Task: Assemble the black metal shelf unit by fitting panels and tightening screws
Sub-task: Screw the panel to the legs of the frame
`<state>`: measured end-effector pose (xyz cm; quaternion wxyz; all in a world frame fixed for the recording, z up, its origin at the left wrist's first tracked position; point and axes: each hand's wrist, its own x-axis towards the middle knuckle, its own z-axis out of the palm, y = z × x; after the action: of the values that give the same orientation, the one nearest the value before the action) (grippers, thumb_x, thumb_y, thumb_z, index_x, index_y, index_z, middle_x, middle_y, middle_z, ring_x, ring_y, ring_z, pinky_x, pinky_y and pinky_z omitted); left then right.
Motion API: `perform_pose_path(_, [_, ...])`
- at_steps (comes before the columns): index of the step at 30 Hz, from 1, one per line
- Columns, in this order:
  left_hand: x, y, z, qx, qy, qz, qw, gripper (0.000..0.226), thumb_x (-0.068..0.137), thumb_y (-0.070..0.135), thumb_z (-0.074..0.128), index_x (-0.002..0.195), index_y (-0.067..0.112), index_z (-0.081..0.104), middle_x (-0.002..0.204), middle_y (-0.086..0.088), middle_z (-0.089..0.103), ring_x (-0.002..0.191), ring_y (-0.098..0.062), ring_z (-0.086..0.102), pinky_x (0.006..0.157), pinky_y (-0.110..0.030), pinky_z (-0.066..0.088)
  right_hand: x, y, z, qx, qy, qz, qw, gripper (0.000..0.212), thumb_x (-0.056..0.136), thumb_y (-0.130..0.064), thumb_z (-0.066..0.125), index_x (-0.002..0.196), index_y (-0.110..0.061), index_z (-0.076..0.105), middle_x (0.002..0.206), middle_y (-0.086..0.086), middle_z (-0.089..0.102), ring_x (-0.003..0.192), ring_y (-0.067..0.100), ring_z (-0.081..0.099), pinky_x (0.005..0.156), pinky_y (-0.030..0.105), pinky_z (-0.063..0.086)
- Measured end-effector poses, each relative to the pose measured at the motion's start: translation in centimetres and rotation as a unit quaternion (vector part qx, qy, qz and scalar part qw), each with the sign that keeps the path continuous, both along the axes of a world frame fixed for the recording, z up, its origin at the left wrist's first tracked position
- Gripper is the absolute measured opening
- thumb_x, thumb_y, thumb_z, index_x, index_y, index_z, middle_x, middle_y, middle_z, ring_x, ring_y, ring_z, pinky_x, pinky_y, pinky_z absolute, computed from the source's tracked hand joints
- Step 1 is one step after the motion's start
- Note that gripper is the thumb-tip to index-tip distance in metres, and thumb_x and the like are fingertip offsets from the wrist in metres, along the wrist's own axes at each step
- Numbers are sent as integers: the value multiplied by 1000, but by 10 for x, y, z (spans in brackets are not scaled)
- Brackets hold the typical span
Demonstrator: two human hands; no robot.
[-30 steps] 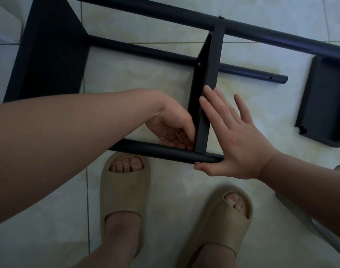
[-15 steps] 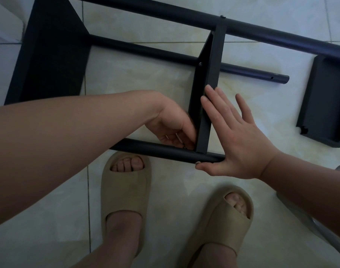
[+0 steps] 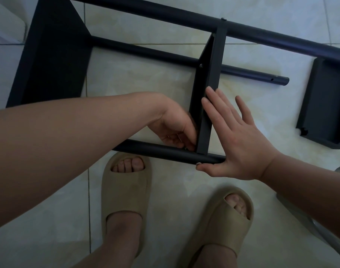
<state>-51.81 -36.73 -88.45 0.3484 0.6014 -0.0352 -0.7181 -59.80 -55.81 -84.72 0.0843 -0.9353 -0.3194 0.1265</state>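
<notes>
The black metal shelf unit lies on its side on the tiled floor, its round tubes [image 3: 165, 151] joining an end panel [image 3: 55, 60] and a middle panel [image 3: 209, 89]. My left hand [image 3: 175, 128] is tucked against the left face of the middle panel where it meets the near tube, fingers curled and pinching something small there; what it is, I cannot make out. My right hand [image 3: 237, 140] lies flat with straight fingers against the panel's right side, thumb under the near tube's end.
A loose black shelf panel [image 3: 327, 105] lies on the floor at the right. My two feet in beige slippers [image 3: 124, 190] stand just below the near tube. A grey object [image 3: 300, 215] shows at the right edge.
Almost nothing has moved. My left hand's fingers have shifted slightly at the joint between panel and tube; my right hand stays pressed flat on the panel.
</notes>
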Motion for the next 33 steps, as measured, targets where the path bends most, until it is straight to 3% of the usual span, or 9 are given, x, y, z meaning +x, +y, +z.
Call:
perform_pose_path(6, [4,2,5,-9,12,-12,1000,16,90,7,63,84,20,70,74,8,68,65,-6,51,63,-21,35,0,0,-1,3,-1,0,1000,121,78,-85,45,161,-5,8,170,11,-1,157,27,-3,123,62,8])
perform_pose_path(12, [-1,2,1,3,-11,-12,1000,6,92,18,66,87,21,68,79,6,66,67,-8,54,64,-19,42,0,0,-1,5,-2,-1,1000,121,78,-85,45,161,-5,9,170,12,0,157,28,-2,123,62,9])
perform_pose_path(19, [4,2,4,-18,30,4,999,14,91,6,62,88,17,69,78,5,67,65,-6,53,65,-19,40,-1,0,-1,6,0,-1,1000,121,79,-85,45,162,-5,8,170,11,-1,157,28,-2,123,62,9])
perform_pose_path(26, [-5,5,0,-5,15,8,1000,8,91,14,64,87,19,69,78,6,67,65,-6,54,63,-18,43,0,0,0,8,2,-1,1000,121,78,-85,46,162,-5,8,170,11,-1,157,28,-2,123,63,9])
perform_pose_path(33, [0,4,3,-30,55,46,997,16,93,5,58,88,18,67,78,5,68,64,-4,56,60,-14,44,0,-1,-1,8,0,-1,1000,121,78,-85,46,162,-5,7,170,11,-2,157,28,-2,123,62,10])
